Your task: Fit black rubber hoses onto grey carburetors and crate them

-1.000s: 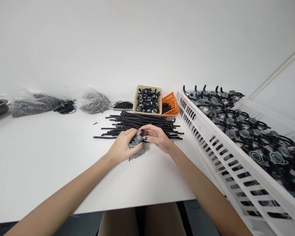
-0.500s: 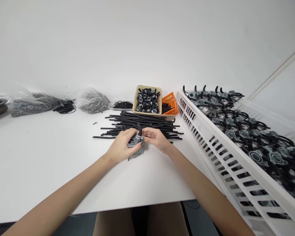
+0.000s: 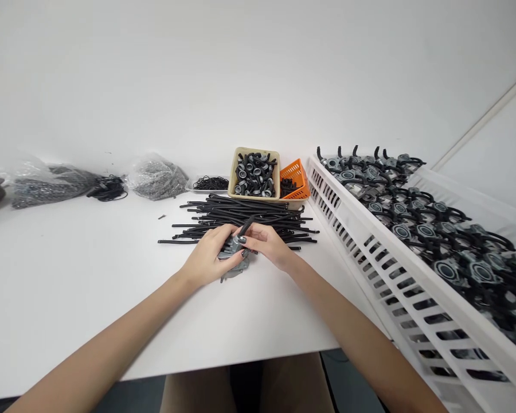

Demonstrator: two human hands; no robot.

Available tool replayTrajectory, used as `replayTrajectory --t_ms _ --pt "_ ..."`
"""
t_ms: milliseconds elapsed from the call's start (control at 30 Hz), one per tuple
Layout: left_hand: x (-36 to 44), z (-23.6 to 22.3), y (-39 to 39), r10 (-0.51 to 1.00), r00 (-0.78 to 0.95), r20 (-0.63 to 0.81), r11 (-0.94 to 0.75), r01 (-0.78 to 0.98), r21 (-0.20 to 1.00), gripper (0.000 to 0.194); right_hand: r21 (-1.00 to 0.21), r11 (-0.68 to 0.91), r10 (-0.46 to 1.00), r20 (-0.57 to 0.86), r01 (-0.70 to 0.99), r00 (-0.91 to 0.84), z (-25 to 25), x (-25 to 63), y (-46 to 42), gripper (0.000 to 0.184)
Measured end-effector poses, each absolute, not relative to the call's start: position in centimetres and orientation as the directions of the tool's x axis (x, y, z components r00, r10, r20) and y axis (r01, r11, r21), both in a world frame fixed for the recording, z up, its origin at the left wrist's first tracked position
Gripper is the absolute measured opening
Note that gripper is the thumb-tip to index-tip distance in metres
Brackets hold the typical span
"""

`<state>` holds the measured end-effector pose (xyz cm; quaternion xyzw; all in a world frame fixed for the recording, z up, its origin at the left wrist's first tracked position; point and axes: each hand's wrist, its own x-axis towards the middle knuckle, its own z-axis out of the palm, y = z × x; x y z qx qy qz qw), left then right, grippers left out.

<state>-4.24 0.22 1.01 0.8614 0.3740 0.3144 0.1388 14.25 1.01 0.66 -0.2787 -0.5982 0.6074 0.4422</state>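
A smooth white table (image 3: 69, 269) meets a plain white wall (image 3: 241, 74). From the left come two crinkled clear plastic bags (image 3: 155, 178); a pile of slim black hoses (image 3: 215, 217), too overlapped to count; the left hand (image 3: 208, 258), clamped on one ribbed grey metal part (image 3: 229, 248) in front of the pile; that part's slanting black tube (image 3: 246, 225); the right hand (image 3: 269, 246), pinching the tube's base; one orange slotted basket (image 3: 303, 183); one long white slotted crate (image 3: 413, 264).

Assembly workshop: crated metal parts (image 3: 425, 230), bundled black hoses (image 3: 241, 210).

Gry metal pt (image 3: 235, 268), blk hose (image 3: 246, 225), orng bskt (image 3: 303, 191), wht tbl (image 3: 90, 275)
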Motion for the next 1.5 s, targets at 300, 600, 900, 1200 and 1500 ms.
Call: replayTrajectory --t_ms 300,600,900,1200,1500 --pt "-4.11 1.12 0.31 0.723 0.532 0.441 -0.691 0.551 0.468 0.026 -0.959 0.029 0.861 0.168 -0.283 -0.48 0.46 14.69 1.18 0.032" --pt "-4.25 0.99 0.34 0.719 0.54 0.437 -0.695 0.546 0.468 0.025 -0.963 0.056 0.845 0.186 -0.265 -0.501 0.83 14.78 1.07 0.037" --pt "-4.06 1.23 0.26 0.713 0.535 0.453 -0.701 0.528 0.479 0.018 -0.967 0.186 0.843 0.247 -0.172 -0.478 0.51 14.04 1.12 0.032" --pt "-4.13 1.25 0.1 0.721 0.539 0.436 -0.693 0.546 0.471 0.022 -0.973 0.103 0.86 0.191 -0.205 -0.473 1.05 14.24 0.81 0.035" --pt "-4.13 1.5 0.12 0.719 0.549 0.426 -0.695 0.554 0.459 0.024 -0.966 0.031 0.844 0.163 -0.257 -0.511 1.09 14.76 0.81 0.034"
